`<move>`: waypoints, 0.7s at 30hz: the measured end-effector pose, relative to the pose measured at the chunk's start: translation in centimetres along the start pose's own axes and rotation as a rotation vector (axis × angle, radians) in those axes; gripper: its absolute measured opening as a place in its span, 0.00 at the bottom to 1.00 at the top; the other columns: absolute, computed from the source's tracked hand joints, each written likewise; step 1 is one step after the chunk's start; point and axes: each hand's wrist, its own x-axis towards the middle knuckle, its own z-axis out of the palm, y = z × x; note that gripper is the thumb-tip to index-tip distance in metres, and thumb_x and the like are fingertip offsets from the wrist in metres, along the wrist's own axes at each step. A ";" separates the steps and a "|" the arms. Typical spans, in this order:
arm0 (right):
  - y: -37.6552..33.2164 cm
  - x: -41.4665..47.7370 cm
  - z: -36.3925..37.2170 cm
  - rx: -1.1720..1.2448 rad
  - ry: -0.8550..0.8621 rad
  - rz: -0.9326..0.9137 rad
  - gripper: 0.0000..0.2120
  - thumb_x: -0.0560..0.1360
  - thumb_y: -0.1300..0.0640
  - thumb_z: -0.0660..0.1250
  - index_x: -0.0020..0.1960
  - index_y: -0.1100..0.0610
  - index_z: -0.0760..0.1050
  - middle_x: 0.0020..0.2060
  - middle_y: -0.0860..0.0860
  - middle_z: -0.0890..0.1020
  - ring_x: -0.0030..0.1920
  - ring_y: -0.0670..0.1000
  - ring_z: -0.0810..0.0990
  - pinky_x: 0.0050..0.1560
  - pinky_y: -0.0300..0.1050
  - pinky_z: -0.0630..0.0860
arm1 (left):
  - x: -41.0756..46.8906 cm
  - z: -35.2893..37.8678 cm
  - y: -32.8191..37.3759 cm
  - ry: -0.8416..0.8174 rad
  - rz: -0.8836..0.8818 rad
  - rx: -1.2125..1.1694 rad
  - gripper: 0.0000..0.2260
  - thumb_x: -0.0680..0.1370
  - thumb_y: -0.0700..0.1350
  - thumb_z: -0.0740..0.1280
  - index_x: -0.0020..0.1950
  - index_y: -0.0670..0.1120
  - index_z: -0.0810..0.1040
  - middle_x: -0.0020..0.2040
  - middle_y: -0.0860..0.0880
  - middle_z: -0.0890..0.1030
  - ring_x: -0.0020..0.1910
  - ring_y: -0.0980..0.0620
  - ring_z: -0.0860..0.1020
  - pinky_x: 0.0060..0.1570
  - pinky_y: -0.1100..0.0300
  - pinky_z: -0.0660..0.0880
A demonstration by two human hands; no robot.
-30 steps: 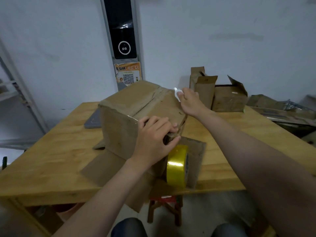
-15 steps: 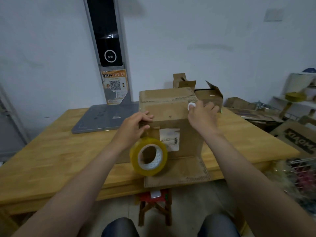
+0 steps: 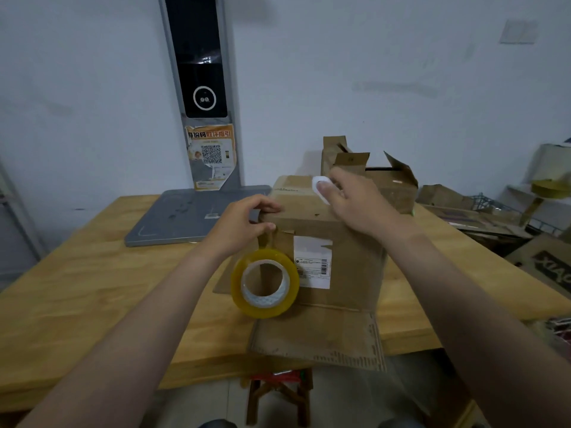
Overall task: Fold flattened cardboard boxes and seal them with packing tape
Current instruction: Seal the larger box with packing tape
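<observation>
Across the left and lower frame, a wooden table [image 3: 77, 288]. On it, left of centre, a flat grey base plate [image 3: 173, 217], with a tall grey post [image 3: 200, 72] up against the wall, black screen in its upper part and an orange QR sticker [image 3: 211, 157] lower down.

From the lower left corner, a bare forearm up to the left hand [image 3: 241, 227], just left of centre. Fingers curled over the top left edge of the cardboard box [image 3: 349, 242], thumb on the front face, gripping that corner. Just below the thumb, a yellowish strip of tape running down to the tape roll [image 3: 265, 284], set against the lower left of the box's front, core hole toward the camera.

At centre, standing upright near the table's front edge, the cardboard box itself: top closed, white label [image 3: 312, 262] on the front, one bottom flap [image 3: 318, 338] folded out over the table edge. Beneath the table, a small wooden stool [image 3: 278, 393].

Right of centre, the right hand [image 3: 355, 202] on the box's top, thumb and fingertips pinching a small white object [image 3: 319, 185].

Behind it, open boxes [image 3: 392, 186]. At far right, flattened cardboard [image 3: 448, 199] and a printed carton [image 3: 550, 267].
</observation>
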 end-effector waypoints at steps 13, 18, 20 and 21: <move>0.0 3.2 5.0 0.234 -0.340 -0.258 0.12 0.85 0.49 0.59 0.52 0.56 0.76 0.44 0.41 0.74 0.53 0.35 0.70 0.52 0.36 0.66 | 0.9 0.6 -2.8 0.040 -0.206 0.041 0.44 0.68 0.59 0.80 0.78 0.55 0.61 0.70 0.54 0.72 0.67 0.56 0.70 0.65 0.54 0.70; 0.3 3.3 4.9 0.190 -0.392 -0.298 0.18 0.81 0.43 0.56 0.50 0.56 0.75 0.44 0.46 0.74 0.53 0.40 0.69 0.52 0.42 0.68 | 1.0 1.3 -3.0 0.003 -0.271 0.051 0.42 0.69 0.67 0.74 0.78 0.57 0.61 0.67 0.54 0.73 0.65 0.53 0.74 0.63 0.47 0.76; 0.3 3.3 5.0 0.167 -0.387 -0.304 0.17 0.81 0.43 0.57 0.50 0.56 0.76 0.43 0.45 0.74 0.53 0.40 0.69 0.50 0.42 0.67 | 1.0 1.3 -2.7 0.006 -0.308 0.082 0.40 0.69 0.67 0.73 0.77 0.56 0.63 0.62 0.54 0.75 0.59 0.53 0.76 0.59 0.49 0.78; 0.3 3.4 5.2 0.145 -0.372 -0.306 0.17 0.80 0.43 0.58 0.50 0.55 0.76 0.42 0.44 0.73 0.53 0.42 0.69 0.49 0.42 0.66 | 1.0 1.3 -2.4 -0.002 -0.331 0.114 0.38 0.71 0.66 0.73 0.76 0.55 0.64 0.58 0.53 0.76 0.55 0.54 0.77 0.56 0.50 0.79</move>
